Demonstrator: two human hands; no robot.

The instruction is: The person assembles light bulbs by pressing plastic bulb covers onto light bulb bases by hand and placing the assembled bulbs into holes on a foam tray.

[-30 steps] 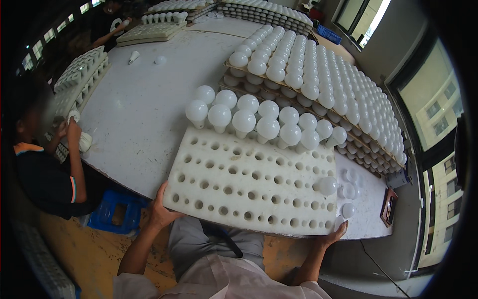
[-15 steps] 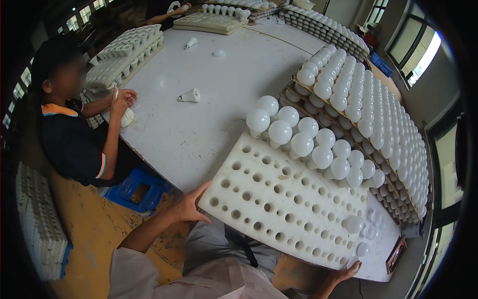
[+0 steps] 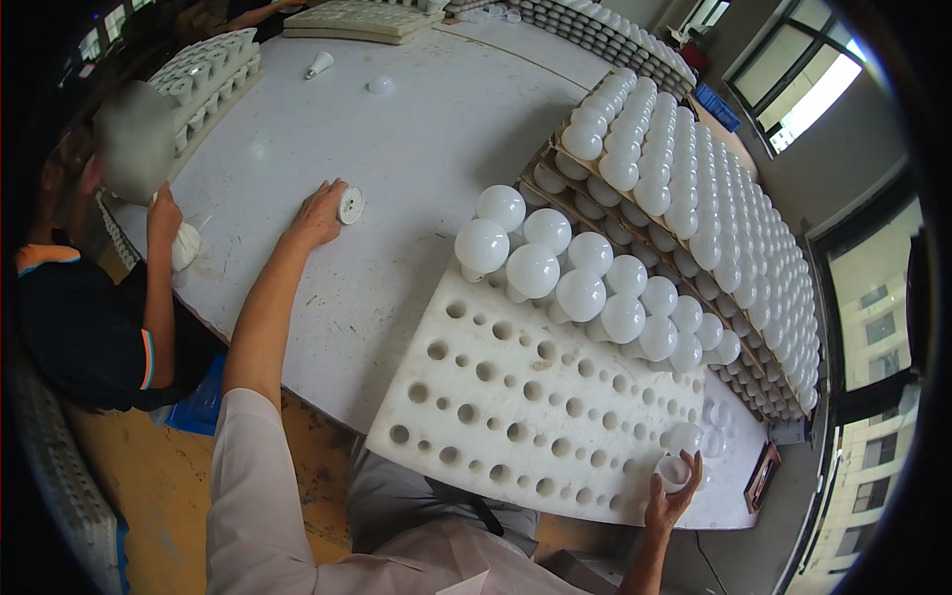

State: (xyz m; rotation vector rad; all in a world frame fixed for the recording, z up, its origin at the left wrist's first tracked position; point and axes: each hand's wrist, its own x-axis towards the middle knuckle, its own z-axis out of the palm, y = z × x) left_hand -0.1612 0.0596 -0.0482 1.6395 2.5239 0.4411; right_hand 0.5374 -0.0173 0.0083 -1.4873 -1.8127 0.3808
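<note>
White tabletop [image 3: 416, 139] lies near windows [image 3: 805, 74], left fingers [image 3: 331, 191] gripping a lamp base [image 3: 351, 205], right fingers [image 3: 695, 464] a cover [image 3: 673, 474].

Daylight enters by a window [image 3: 796, 79] beyond and right of the foam tray [image 3: 451, 382], one pane [image 3: 815, 105] glaring white. Highlights dot bulbs [image 3: 481, 245] along the tray's far side; away from it, fisheye edges bend into black.
</note>
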